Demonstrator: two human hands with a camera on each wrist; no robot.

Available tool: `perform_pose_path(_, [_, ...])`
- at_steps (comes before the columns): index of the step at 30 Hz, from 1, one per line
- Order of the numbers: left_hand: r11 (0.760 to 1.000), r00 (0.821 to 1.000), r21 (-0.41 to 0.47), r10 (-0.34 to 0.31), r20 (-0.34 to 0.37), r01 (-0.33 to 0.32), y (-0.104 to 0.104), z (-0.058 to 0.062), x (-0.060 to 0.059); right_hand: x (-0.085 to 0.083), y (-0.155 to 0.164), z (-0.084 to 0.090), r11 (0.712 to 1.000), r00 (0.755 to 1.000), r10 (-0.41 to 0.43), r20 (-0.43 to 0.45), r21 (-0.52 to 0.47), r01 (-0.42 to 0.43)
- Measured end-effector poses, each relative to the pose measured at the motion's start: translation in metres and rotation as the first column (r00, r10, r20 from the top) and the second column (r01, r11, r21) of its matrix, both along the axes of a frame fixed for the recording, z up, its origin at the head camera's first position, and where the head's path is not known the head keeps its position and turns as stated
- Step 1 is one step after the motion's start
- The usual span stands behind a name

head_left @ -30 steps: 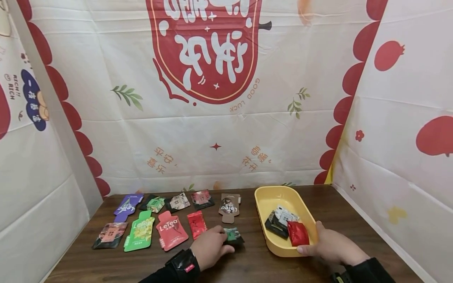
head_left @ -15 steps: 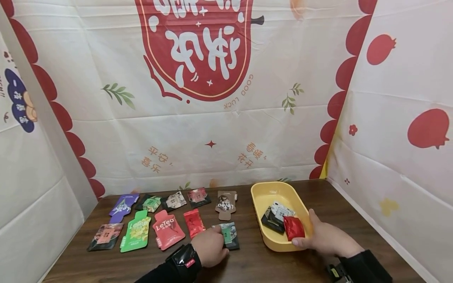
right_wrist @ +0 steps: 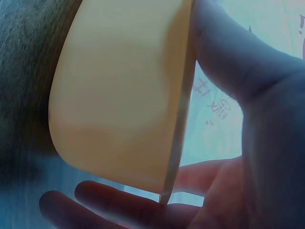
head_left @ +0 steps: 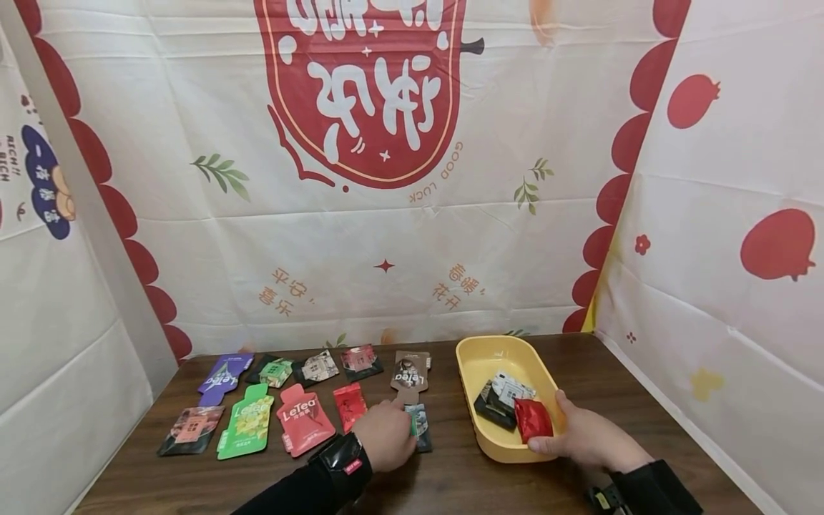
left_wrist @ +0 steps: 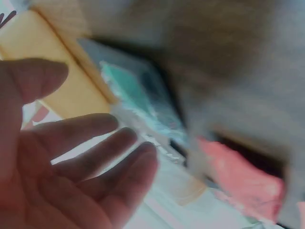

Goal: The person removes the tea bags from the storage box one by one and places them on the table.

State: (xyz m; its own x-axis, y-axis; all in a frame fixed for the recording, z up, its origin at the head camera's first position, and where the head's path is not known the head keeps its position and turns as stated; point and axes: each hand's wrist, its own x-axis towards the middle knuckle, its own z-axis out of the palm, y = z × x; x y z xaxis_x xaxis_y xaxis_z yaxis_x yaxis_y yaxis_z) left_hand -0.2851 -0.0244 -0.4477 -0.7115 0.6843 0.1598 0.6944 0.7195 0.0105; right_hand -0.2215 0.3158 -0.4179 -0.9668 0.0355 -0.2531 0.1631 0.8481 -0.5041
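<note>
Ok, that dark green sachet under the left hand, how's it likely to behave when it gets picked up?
The dark green sachet lies flat and thin on the wooden table, so it is probably light and floppy. Its glossy film looks slippery, so it may slide rather than lift. The left hand touches it near one edge; pinching that edge likely works best.

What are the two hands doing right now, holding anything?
Left hand: on the dark green packet; whether it holds it cannot be told.
Right hand: grip on the yellow tray, at its near corner.

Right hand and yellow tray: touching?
Touching. Right wrist view shows the right hand cupping the yellow tray, thumb on its rim, fingers under its corner.
</note>
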Motion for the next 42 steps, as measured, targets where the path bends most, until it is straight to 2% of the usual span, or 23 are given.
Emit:
perform_pose_path(3, [0.997, 0.994, 0.042, -0.059, -0.097, 0.063, 0.02, 0.009, -0.007, -0.001, 0.003, -0.001, 1.0, 1.0, -0.006, 0.009, -0.001, 0.006])
perform_pose_path(7, [0.986, 0.969, 0.081, -0.126, -0.214, 0.146, 0.051, 0.023, -0.021, -0.003, 0.004, -0.002, 1.0, 1.0, -0.014, 0.011, 0.015, 0.014])
perform_pose_path(9, [0.986, 0.957, 0.063, -0.135, -0.255, 0.156, 0.067, 0.028, -0.03, -0.003, 0.003, -0.003, 1.0, 1.0, -0.017, 0.011, 0.019, 0.017])
perform_pose_path(12, [0.991, 0.957, 0.012, -0.127, -0.26, 0.135, 0.092, 0.032, -0.043, -0.004, 0.003, -0.005, 1.0, 1.0, -0.014, 0.006, 0.017, 0.013])
perform_pose_path(15, [0.995, 0.975, -0.033, -0.097, -0.198, 0.093, 0.117, 0.029, -0.052, -0.003, 0.001, -0.006, 1.0, 1.0, -0.015, 0.006, 0.009, 0.015])
perform_pose_path(17, [0.997, 0.991, -0.054, -0.069, -0.111, 0.063, 0.132, 0.027, -0.055, -0.003, -0.001, -0.006, 1.0, 1.0, -0.013, 0.004, 0.008, 0.013])
perform_pose_path(19, [0.994, 0.999, -0.102, -0.031, -0.004, 0.031, 0.145, 0.029, -0.054, -0.002, -0.003, -0.005, 1.0, 1.0, -0.006, -0.001, 0.012, 0.006])
perform_pose_path(22, [0.983, 0.989, -0.184, 0.036, 0.143, -0.009, 0.158, 0.035, -0.05, -0.002, -0.005, -0.003, 1.0, 1.0, 0.006, -0.015, 0.021, -0.005])
perform_pose_path(23, [0.978, 0.984, -0.208, 0.05, 0.173, -0.014, 0.161, 0.037, -0.049, -0.002, -0.006, -0.002, 1.0, 1.0, 0.005, -0.019, 0.019, -0.005])
perform_pose_path(25, [0.971, 0.975, -0.236, 0.076, 0.211, -0.025, 0.165, 0.041, -0.046, -0.002, -0.007, 0.0, 1.0, 1.0, 0.006, -0.026, 0.016, -0.006])
perform_pose_path(28, [0.973, 0.967, -0.229, 0.073, 0.245, -0.016, 0.169, 0.043, -0.046, -0.001, -0.007, 0.002, 1.0, 0.999, 0.008, -0.033, 0.016, -0.008])
perform_pose_path(32, [0.987, 0.963, -0.158, 0.01, 0.268, 0.033, 0.173, 0.038, -0.052, 0.0, -0.006, 0.001, 1.0, 0.999, 0.009, -0.032, 0.029, -0.008])
perform_pose_path(36, [0.996, 0.965, -0.024, -0.077, 0.249, 0.085, 0.175, 0.03, -0.063, 0.002, -0.004, 0.001, 0.999, 0.999, 0.014, -0.043, 0.05, -0.012])
perform_pose_path(39, [0.99, 0.967, 0.089, -0.129, 0.219, 0.112, 0.176, 0.028, -0.07, 0.003, -0.003, 0.001, 0.998, 0.999, 0.014, -0.05, 0.058, -0.011])
perform_pose_path(42, [0.977, 0.961, 0.194, -0.134, 0.242, 0.087, 0.173, 0.031, -0.072, 0.003, -0.002, 0.0, 0.999, 0.999, 0.008, -0.039, 0.051, -0.006])
